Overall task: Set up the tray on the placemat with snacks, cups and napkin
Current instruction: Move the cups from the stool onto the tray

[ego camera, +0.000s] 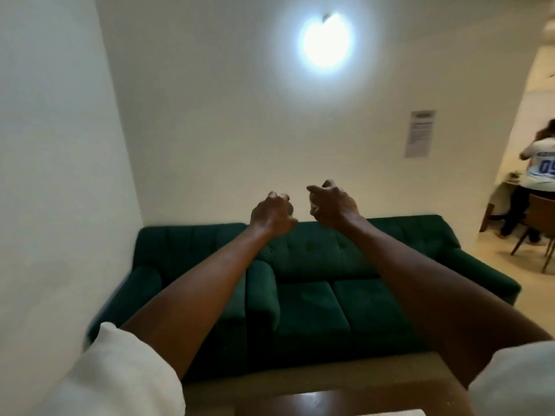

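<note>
Both my arms are stretched out forward at chest height, above a green sofa. My left hand (pixel 271 216) has its fingers curled in loosely and holds nothing. My right hand (pixel 332 208) is beside it, a small gap apart, fingers also curled with nothing in them. No tray, placemat, snacks, cups or napkin show in the head view. Only a strip of a brown wooden table (pixel 330 397) appears at the bottom edge, between my white sleeves.
A dark green sofa (pixel 315 295) stands against the far wall behind the table. A white wall closes in on the left. A lamp (pixel 326 40) glows on the wall. At the right, a person (pixel 537 175) sits on a wooden chair (pixel 540 223).
</note>
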Tool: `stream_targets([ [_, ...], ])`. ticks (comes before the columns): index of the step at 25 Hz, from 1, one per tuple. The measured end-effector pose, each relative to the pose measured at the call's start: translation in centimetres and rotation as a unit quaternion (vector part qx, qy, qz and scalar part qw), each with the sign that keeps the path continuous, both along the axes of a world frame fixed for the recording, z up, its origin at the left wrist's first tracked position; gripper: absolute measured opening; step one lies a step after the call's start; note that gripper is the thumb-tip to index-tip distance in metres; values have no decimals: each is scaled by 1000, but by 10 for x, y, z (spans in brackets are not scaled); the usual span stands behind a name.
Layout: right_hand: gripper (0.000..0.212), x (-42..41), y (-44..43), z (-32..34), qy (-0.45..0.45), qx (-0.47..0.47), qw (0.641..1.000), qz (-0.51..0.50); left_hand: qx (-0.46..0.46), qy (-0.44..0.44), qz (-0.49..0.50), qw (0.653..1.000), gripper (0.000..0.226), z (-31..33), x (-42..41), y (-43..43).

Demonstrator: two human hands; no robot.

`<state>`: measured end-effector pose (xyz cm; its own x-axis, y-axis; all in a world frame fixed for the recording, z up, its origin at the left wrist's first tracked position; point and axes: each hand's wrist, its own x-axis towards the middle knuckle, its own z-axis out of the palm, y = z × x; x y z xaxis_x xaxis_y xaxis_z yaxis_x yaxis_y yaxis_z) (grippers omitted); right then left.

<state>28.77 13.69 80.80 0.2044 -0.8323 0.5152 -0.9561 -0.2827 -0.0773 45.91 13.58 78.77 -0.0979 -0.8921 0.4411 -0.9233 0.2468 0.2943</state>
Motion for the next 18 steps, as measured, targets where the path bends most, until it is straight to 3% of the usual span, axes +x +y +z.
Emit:
stream_targets([
  [9, 48, -202, 13, 16, 7, 5, 999, -38, -13, -3, -3, 1000, 52, 22, -198, -5],
  [18, 55, -276, -21, -30, -56, 75, 995, -31, 27, 21, 15, 999, 54, -21, -275, -20],
])
